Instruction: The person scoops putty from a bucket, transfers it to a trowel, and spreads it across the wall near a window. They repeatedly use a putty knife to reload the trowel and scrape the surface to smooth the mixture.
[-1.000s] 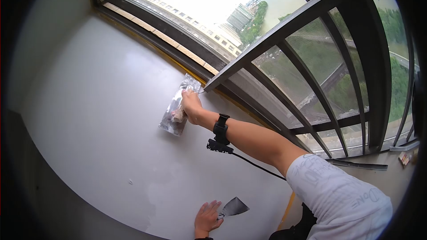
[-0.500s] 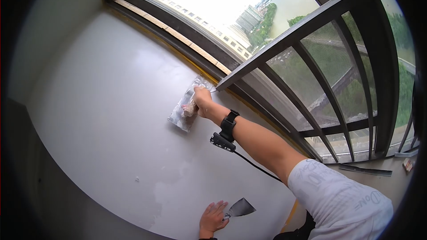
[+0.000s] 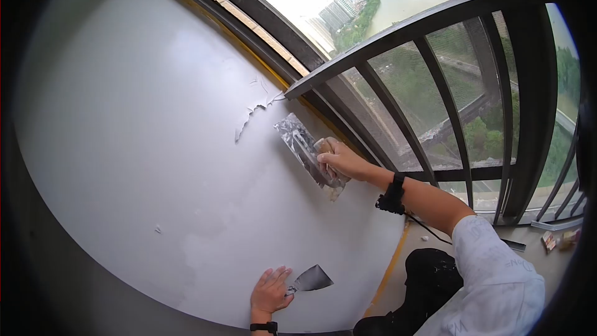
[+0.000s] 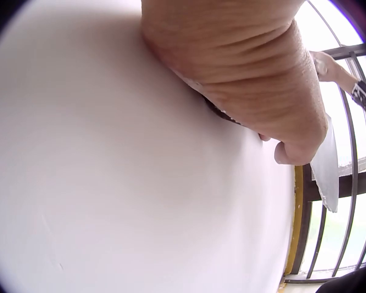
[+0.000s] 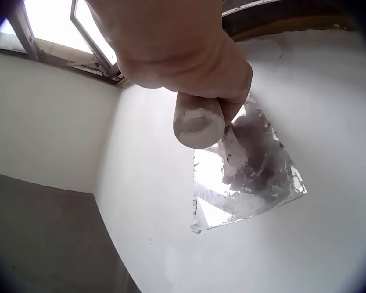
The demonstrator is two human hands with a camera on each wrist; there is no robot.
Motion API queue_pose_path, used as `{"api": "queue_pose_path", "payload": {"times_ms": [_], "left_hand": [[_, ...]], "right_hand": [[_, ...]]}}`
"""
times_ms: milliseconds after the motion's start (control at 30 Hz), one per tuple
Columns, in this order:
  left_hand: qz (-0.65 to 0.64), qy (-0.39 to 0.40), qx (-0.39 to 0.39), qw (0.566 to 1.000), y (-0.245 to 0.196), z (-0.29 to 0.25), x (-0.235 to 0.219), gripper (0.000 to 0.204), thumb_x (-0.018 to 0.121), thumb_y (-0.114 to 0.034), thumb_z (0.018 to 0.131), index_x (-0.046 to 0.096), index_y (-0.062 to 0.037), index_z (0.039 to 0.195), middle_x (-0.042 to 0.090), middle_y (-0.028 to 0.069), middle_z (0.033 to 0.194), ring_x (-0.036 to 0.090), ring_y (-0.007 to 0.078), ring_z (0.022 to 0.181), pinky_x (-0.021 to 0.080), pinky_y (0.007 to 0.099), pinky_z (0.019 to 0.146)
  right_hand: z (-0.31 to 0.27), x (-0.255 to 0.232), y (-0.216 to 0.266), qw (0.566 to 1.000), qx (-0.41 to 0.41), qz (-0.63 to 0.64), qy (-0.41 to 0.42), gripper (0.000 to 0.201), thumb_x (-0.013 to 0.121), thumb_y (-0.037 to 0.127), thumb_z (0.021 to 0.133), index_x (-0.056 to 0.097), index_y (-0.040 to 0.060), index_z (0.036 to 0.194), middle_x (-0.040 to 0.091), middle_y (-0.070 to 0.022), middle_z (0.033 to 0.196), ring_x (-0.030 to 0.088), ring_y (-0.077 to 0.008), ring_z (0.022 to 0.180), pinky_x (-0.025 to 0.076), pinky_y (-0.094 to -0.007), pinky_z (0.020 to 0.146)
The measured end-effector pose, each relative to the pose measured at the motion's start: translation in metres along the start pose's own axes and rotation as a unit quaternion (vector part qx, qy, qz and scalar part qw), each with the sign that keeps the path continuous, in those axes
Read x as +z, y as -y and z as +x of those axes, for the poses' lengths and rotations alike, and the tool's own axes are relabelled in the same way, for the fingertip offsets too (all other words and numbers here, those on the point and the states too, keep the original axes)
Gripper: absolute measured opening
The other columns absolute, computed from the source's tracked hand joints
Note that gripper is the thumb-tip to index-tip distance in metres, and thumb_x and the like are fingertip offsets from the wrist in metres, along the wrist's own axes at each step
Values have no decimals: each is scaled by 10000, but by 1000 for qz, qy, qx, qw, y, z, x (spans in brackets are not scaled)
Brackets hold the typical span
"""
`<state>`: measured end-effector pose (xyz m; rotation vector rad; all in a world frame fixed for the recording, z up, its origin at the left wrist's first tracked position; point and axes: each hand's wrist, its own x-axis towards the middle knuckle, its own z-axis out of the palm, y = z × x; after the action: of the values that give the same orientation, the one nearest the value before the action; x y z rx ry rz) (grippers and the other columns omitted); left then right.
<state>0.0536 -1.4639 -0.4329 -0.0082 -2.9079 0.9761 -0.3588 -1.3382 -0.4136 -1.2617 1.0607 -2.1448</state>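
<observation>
In the head view my right hand [image 3: 339, 158] grips the handle of a plastering trowel [image 3: 305, 149], its metal blade smeared with putty. From the right wrist view, the rounded handle end [image 5: 198, 125] sticks out of the fist above the shiny blade [image 5: 250, 177]. A ragged ridge of white putty [image 3: 252, 112] stands on the white wall [image 3: 155, 137], up and left of the trowel. Low on the same wall rests my left hand [image 3: 272, 289], fingers spread. Its thumb holds a putty knife [image 3: 313, 279] against the palm; most of the handle is hidden.
Yellow tape [image 3: 249, 53] edges the wall along the dark window frame [image 3: 267, 0]. A dark metal railing [image 3: 398, 31] slants close above the right hand. Small debris [image 3: 548, 241] lies on the floor at right. A small putty fleck [image 3: 158, 229] marks the wall.
My right hand has drawn the trowel down and right from below the railing's end, turning its blade. The ragged putty ridge now shows there. My left hand stays on the wall with the putty knife.
</observation>
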Motion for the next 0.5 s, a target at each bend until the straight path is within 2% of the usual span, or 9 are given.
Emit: {"api": "queue_pose_path", "payload": {"times_ms": [67,200,367,500], "left_hand": [[-4,12,0,1000,2,1,1,249,748,-332,641,611,-124,645,602,-15,1316,489,149,1287,322,384,1106],[-9,-12,-3,1000,2,2,5,245,742,-319,627,594,-123,619,613,-13,1299,506,152,1268,329,390,1099],[-8,-17,2,1000,1,3,4,251,737,-311,614,575,-119,601,625,-11,1279,515,155,1256,345,401,1084],[-10,8,-10,1000,0,1,5,269,753,-319,613,566,-125,600,608,-14,1308,502,154,1272,338,401,1089]], "right_hand": [[5,-9,-3,997,-11,-79,-14,328,564,284,920,445,-2,1027,585,-56,680,536,-104,501,432,-248,474],[20,-9,12,988,-36,-142,-50,357,462,359,1004,493,10,934,566,-46,649,514,-109,446,424,-268,410],[49,-16,27,989,-56,-136,-34,411,438,404,1012,488,4,931,561,-55,635,516,-117,437,431,-269,408],[66,-22,34,985,-70,-153,-30,428,429,426,1013,495,11,934,563,-52,663,514,-114,447,419,-272,408]]}}
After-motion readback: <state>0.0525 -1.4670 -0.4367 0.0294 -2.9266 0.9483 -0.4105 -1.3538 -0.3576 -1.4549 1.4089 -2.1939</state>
